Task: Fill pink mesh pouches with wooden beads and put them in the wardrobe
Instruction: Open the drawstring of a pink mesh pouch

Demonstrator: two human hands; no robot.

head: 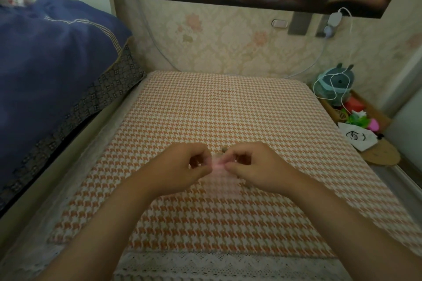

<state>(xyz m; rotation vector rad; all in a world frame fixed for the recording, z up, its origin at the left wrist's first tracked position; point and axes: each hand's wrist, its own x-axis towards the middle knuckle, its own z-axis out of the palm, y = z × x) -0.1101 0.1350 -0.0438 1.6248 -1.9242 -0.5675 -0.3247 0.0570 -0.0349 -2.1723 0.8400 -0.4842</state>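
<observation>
A see-through pink mesh pouch (pixel 221 178) hangs between my two hands just above the orange-and-white houndstooth cloth (pixel 228 109). My left hand (pixel 182 167) pinches the left side of the pouch's top edge. My right hand (pixel 253 166) pinches the right side. The pouch mouth sits bunched between my fingertips, and its body drapes down toward me. A small brown wooden bead (pixel 223 149) lies on the cloth just beyond my hands. Whether any beads are inside the pouch is not visible.
A blue quilt (pixel 52 64) is piled on the left beside the cloth. At the right edge are a grey plush toy (pixel 335 82), white cables, a white printed bag (pixel 358 138) and colourful items. Floral wallpaper and a poster rise behind. White lace trims the near edge.
</observation>
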